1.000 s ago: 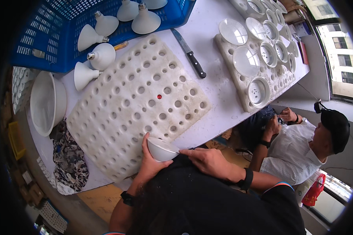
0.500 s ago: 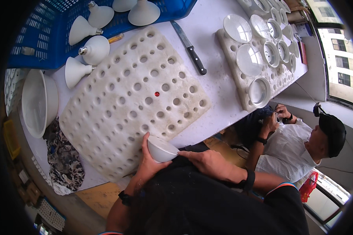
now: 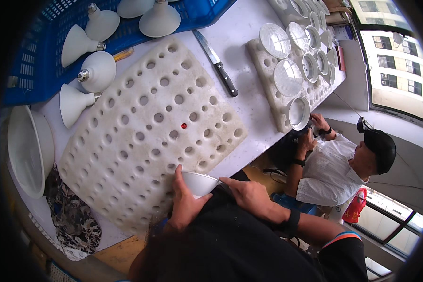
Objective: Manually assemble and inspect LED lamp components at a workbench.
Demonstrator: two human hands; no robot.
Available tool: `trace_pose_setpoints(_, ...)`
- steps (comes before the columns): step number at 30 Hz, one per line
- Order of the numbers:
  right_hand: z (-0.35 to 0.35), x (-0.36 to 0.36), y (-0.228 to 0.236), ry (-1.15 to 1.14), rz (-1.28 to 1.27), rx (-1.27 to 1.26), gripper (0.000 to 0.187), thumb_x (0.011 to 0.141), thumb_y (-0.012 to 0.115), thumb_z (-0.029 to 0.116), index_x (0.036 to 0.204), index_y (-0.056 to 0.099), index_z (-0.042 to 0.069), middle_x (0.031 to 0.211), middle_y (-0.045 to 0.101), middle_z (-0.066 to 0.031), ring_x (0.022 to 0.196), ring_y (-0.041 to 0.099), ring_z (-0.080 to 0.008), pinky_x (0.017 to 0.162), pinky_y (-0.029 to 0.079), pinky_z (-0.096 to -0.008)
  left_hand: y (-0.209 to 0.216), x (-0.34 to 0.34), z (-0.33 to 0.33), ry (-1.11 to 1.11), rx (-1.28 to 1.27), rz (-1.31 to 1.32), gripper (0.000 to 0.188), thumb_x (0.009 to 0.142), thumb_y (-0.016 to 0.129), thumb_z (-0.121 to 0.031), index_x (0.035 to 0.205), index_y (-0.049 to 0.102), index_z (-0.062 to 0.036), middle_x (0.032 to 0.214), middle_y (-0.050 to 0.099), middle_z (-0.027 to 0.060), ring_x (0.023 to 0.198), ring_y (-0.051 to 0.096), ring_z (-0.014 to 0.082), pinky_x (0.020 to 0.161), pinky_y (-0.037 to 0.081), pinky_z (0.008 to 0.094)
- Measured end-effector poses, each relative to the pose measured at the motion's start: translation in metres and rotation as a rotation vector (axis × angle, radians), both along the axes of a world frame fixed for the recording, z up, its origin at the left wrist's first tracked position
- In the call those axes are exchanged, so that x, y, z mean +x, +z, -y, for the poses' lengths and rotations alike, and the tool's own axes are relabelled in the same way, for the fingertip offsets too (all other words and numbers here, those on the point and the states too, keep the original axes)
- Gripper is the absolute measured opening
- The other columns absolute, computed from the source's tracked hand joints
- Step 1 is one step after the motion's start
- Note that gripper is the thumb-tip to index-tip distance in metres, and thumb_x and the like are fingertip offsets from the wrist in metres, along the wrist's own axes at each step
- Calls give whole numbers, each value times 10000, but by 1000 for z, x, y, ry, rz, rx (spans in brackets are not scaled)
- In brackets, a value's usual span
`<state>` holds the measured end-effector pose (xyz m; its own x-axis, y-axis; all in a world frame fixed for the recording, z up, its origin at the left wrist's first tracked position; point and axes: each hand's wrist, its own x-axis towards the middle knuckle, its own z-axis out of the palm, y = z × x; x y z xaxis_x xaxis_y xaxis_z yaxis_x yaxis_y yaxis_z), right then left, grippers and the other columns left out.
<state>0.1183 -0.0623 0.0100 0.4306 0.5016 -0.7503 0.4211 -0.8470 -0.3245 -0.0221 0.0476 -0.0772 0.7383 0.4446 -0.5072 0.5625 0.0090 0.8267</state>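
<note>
In my left hand [image 3: 188,204] I hold a white lamp bulb [image 3: 201,183], fingers and thumb closed around its cone. It is tilted with its wide rim up, at the near edge of the table against my dark shirt; its narrow end is hidden. My right hand [image 3: 251,195] is on the bulb's right side, index fingertip against the rim and the other fingers curled under. Whether the right fingers pinch anything small cannot be seen. Just beyond my hands lies a pale foam board [image 3: 150,136] full of round holes, with a small red piece [image 3: 184,126] on it.
A knife [image 3: 221,70] lies behind the board. At the back left, a blue crate [image 3: 37,61] stands near several white bulbs [image 3: 98,70]. A white basin [image 3: 30,150] and camouflage cloth [image 3: 75,214] are left. Another board [image 3: 272,101] carries lamp parts; a person [image 3: 329,164] sits right.
My view has shifted, so the scene sits differently in the picture. The bulb in my left hand has tipped so its rim is more edge-on; my right index finger stays at its rim.
</note>
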Motion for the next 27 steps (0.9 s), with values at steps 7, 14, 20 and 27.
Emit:
trace_pose_setpoints(7, -16, -6, -4, -50, 79, -47, 331, 845, 495, 142, 1163, 577, 183, 718, 609, -185, 660, 599, -355, 588, 472, -442, 8, 8, -11, -8, -152, -82, 1108, 613, 780, -81, 1385, -15, -83, 1332, 216, 300, 1211, 318, 456, 981, 335, 477)
trace_pose_setpoints(14, -22, -12, -7, -72, 124, -136, 361, 850, 433, 158, 1194, 542, 166, 760, 630, -177, 696, 611, -349, 629, 485, -453, 9, 13, -9, -40, -94, -127, 1095, 647, 742, -72, 1387, -62, -137, 1190, 306, 340, 1016, 457, 520, 853, 436, 513)
trace_pose_setpoints(20, -22, -13, -13, -102, 159, -132, 360, 850, 425, 153, 1188, 550, 167, 784, 634, -178, 713, 614, -348, 644, 488, -448, 7, 14, -4, -31, -91, -155, 1067, 663, 722, -81, 1389, -58, -135, 1200, 293, 340, 1046, 435, 509, 881, 412, 504)
trace_pose_setpoints(27, -20, -14, -15, -163, 137, -146, 360, 846, 424, 154, 1180, 560, 163, 832, 638, -177, 767, 616, -342, 685, 484, -449, 7, 14, 0, -33, -24, -156, 1069, 655, 717, -95, 1389, -60, -132, 1165, 291, 376, 989, 456, 545, 844, 441, 507)
